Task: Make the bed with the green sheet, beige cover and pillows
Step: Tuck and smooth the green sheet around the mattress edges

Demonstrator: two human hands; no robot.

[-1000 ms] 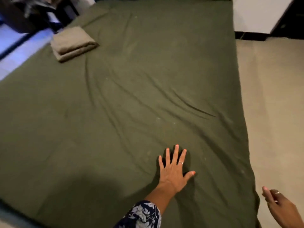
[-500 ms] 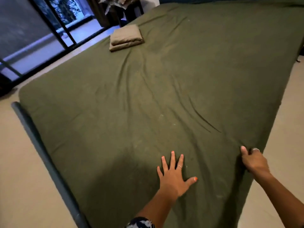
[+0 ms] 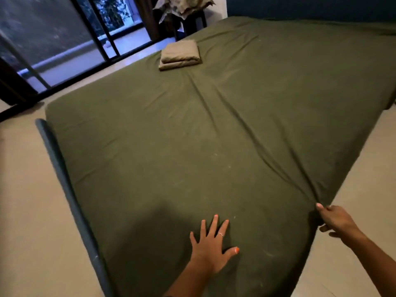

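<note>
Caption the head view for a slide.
Left hand presses flat on the dark green bed sheet while right hand grips its edge; folded beige cover waits beyond.

One green sheet (image 3: 214, 136), one folded cover (image 3: 180, 54), two hands.

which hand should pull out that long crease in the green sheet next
Probably the right hand: it already pinches the green sheet at the bed's edge where the crease ends. The left hand lies flat, anchoring.

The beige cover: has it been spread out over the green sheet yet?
No, the beige cover lies folded in a small stack on the green sheet near the far edge.
</note>
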